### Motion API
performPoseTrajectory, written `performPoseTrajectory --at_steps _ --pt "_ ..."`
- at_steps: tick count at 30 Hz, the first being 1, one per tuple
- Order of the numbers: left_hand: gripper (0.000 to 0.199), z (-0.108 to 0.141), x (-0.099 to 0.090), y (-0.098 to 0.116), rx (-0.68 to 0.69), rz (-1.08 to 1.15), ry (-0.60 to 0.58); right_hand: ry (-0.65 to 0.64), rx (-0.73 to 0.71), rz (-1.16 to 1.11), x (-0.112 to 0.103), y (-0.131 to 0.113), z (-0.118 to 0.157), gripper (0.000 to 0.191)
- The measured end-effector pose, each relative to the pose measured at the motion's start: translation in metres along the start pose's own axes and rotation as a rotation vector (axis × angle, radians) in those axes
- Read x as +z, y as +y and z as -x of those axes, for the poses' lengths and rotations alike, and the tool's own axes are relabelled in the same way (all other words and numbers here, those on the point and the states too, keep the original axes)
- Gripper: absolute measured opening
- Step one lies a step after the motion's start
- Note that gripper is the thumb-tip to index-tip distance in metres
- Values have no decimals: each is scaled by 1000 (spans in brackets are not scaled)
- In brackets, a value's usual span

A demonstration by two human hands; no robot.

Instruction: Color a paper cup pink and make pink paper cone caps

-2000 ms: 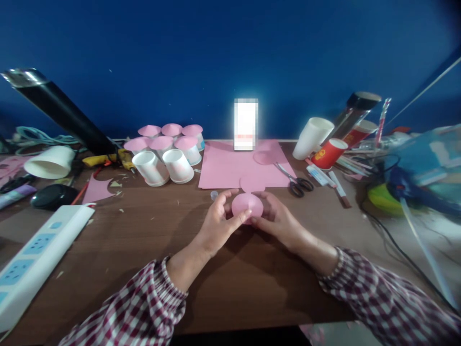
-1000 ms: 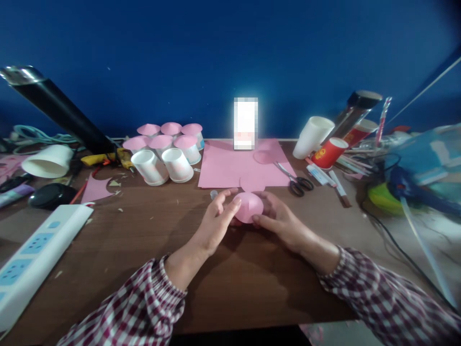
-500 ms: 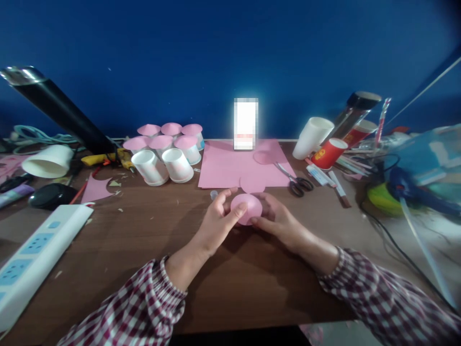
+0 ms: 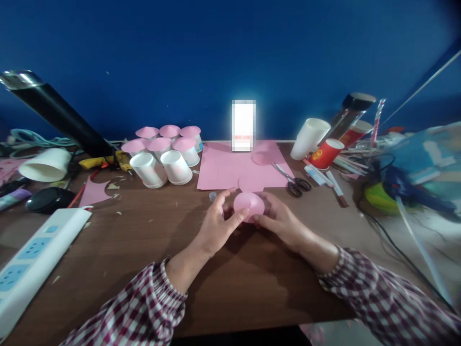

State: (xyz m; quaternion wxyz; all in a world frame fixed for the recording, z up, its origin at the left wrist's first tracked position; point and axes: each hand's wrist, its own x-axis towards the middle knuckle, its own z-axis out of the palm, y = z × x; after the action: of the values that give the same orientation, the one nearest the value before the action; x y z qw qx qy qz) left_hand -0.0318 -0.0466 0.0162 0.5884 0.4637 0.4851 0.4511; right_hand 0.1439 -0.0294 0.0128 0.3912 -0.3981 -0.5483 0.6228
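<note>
Between both hands is a pink paper cone (image 4: pixel 249 204), shallow, its point facing up toward me. My left hand (image 4: pixel 220 225) grips its left side, thumb resting on the upper face and fingers curled beneath. On the other side my right hand (image 4: pixel 280 220) pinches the lower right edge with the thumb; its other fingers are hidden behind the paper. Just beyond lies a flat pink paper circle (image 4: pixel 251 183), overlapping the front edge of the pink paper sheets (image 4: pixel 223 166). A second pink circle (image 4: pixel 262 158) rests on the sheets beside black-handled scissors (image 4: pixel 296 185).
Several upside-down paper cups (image 4: pixel 187 154) with pink cone tops stand at back left, behind two bare white cups (image 4: pixel 176 168). A power strip (image 4: pixel 36 259) lies at left. Red cups (image 4: pixel 326 154), white cups (image 4: pixel 310 139) and markers (image 4: pixel 337 188) are at right. A small clear cap (image 4: pixel 212 196) lies near my left hand.
My left thumb has slid down from the middle of the paper cone toward its lower edge, and the cone has tilted slightly. My right hand has hardly moved; the view has shifted a little.
</note>
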Motion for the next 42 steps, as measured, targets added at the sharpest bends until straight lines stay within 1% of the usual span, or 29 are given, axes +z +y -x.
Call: performPoseTrajectory --at_steps 2,3,5,7,9,12,14,16,18,21,24,25,27,29,30,32,34,36,37,39,42 --pt "65 0 1 -1 -13 12 37 80 -12 27 -8 -5 -4 50" --pt "65 -1 1 -2 -11 22 62 148 -33 60 -13 -9 -8 51" --pt "64 -1 2 -5 1 29 96 233 -44 167 -29 -17 -21 54" --pt "62 -1 2 -8 22 -3 104 303 -95 300 -47 -23 -42 51" --pt "60 -1 2 -11 35 -43 83 365 -152 417 -66 -24 -68 50" --pt "62 -1 2 -13 44 -80 55 523 -204 650 -88 -20 -106 51" --pt "64 -2 2 -14 47 -99 51 547 -162 800 -96 -15 -125 53" --pt "65 -2 2 -14 48 -124 53 548 -142 831 -99 -13 -137 55" --pt "65 -2 2 -14 51 -148 55 539 -126 848 -99 -14 -143 60" --pt "63 -2 2 -14 56 -168 54 541 -117 911 -101 -20 -142 64" --pt "59 -2 2 -14 59 -161 45 548 -162 1106 -99 -27 -133 56" --pt "57 -2 2 -15 62 -158 40 525 -186 1164 -97 -28 -128 52" --pt "54 -2 2 -15 72 -157 35 446 -214 1185 -87 -28 -114 45" --pt "52 -1 1 -16 88 -166 34 294 -232 1169 -73 -23 -96 39" --pt "51 -1 1 -16 95 -174 34 244 -251 1156 -65 -19 -87 39" --pt "48 -1 1 -16 106 -191 33 207 -328 1120 -50 -9 -69 45" --pt "46 -1 1 -16 119 -201 32 164 -378 1135 -38 1 -56 60" --pt "46 0 1 -17 136 -202 27 123 -410 1175 -31 9 -49 71" --pt "46 0 0 -17 141 -201 23 104 -419 1195 -30 12 -47 73" --pt "47 -1 0 -18 142 -200 21 103 -427 1229 -30 15 -46 70" --pt "47 -1 0 -17 137 -194 29 137 -416 1264 -34 15 -47 60"
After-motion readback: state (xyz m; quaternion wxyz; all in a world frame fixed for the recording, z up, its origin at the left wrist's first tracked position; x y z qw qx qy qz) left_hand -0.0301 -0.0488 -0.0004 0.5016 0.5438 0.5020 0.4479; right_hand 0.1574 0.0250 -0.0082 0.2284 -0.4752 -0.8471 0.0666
